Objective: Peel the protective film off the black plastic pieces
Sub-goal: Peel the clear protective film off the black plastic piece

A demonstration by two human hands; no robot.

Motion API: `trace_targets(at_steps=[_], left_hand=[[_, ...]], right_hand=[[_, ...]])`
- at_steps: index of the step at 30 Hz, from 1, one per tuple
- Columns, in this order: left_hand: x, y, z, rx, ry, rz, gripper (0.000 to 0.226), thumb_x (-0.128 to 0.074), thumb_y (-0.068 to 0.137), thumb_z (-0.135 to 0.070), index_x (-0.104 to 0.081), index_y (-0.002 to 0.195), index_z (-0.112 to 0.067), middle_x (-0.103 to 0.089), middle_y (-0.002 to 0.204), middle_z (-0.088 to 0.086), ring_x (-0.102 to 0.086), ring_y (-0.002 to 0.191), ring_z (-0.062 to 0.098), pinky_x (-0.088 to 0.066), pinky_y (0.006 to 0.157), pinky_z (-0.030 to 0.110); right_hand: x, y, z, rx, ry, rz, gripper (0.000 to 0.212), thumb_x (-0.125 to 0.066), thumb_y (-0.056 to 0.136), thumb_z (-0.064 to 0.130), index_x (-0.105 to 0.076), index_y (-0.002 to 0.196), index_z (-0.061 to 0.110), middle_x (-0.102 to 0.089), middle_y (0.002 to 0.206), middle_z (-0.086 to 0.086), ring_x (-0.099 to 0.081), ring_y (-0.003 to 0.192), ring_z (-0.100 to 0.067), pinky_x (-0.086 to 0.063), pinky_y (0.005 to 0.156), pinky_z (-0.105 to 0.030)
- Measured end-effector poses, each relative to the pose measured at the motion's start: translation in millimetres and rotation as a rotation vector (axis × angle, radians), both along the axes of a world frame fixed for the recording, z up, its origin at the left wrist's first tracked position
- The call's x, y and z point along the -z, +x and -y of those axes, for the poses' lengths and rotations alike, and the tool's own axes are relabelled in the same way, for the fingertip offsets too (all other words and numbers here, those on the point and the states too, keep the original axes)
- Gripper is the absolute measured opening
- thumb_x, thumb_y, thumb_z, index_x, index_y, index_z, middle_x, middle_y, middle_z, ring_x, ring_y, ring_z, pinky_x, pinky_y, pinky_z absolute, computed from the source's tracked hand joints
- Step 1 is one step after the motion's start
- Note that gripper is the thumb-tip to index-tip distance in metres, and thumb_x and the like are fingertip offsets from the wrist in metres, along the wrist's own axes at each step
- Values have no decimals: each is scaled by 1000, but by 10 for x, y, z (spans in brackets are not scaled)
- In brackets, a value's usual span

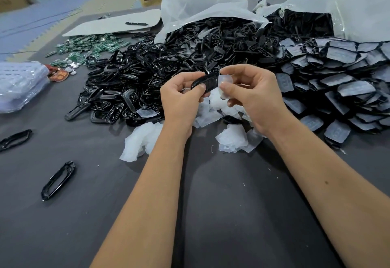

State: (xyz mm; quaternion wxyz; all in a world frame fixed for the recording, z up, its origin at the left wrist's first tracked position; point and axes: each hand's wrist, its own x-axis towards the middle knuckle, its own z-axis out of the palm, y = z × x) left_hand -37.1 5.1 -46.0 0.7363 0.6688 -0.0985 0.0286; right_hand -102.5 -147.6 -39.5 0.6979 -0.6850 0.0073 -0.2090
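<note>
Grey table [211, 215]: we've got the left hand [179, 98] gripping a black piece [205, 83], right hand [251, 94] pinching its film [225, 81] half off; peeled scraps [232, 139] piling up, big filmed stack [337, 90] left.

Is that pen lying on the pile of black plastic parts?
No, the pen lies on a pale flat board at the far side of the table, apart from the black pile.

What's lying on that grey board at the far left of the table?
A single black pen lies on the grey board. The board's near edge rests over green circuit boards; whatever else is beneath it is hidden.
</note>
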Motion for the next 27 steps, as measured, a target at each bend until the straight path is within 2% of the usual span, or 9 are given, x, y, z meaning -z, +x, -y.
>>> trace_targets(at_steps=[4, 7, 11, 14, 19, 23, 27], left_hand=[[3, -5, 14, 12, -17, -4, 28, -70, 84, 10, -79, 92, -15, -78, 84, 5, -76, 70, 21, -59, 65, 27], [1, -4, 18, 15, -26, -12, 27, -69, 85, 11, -78, 92, -14, -78, 87, 9, -76, 69, 20, -56, 62, 24], [10, -6, 27, 46, -26, -30, 27, -68, 86, 11, -76, 91, -15, -78, 91, 12, -76, 70, 20, -55, 58, 24], [28, -12, 34, 80, -33, -33, 26, -69, 87, 10, -76, 94, -14, -77, 92, 14, -77, 73, 21, -55, 59, 24], [33, -31, 42, 123, -34, 11, 25, -72, 85, 8, -78, 95, -14, -78, 89, 12, -74, 70, 20, -57, 62, 30], [28, -50, 43, 148, -43, -11, 25, -72, 87, 5, -79, 92, -18, -78, 87, 11, -71, 71, 21, -53, 56, 28], [-18, -72, 29, 234, -92, -56, 17, -76, 88, -3, -82, 89, -18, -78, 85, 12, -73, 73, 19, -49, 53, 19]], right_hand=[[-21, -10, -37, 23, 26, -24, 9, -77, 89, 2, -73, 92, 10, -70, 80, -8, -71, 69, -18, -55, 56, -26], [-32, -10, -42, 55, 33, -31, 11, -78, 90, 5, -70, 85, 11, -70, 77, -11, -68, 65, -17, -52, 53, -25], [-29, 6, -40, 154, 16, -20, 14, -82, 88, 10, -72, 80, 17, -68, 68, 7, -58, 60, -3, -45, 55, -15], [-45, 2, -20, 200, 70, -17, 7, -83, 88, 12, -76, 86, 13, -66, 69, 8, -52, 57, -4, -43, 53, -16], [-51, -16, -29, 184, 76, -16, 4, -78, 90, 4, -75, 91, 5, -73, 75, -7, -68, 63, -16, -54, 56, -24], [-39, -15, -18, 176, 4, -4, 7, -80, 88, 5, -73, 88, 3, -74, 73, -10, -71, 63, -20, -53, 53, -26], [-15, -1, -12, 255, -218, 10, 5, -83, 87, 13, -79, 85, 12, -75, 74, -1, -65, 59, -10, -51, 52, -23]])
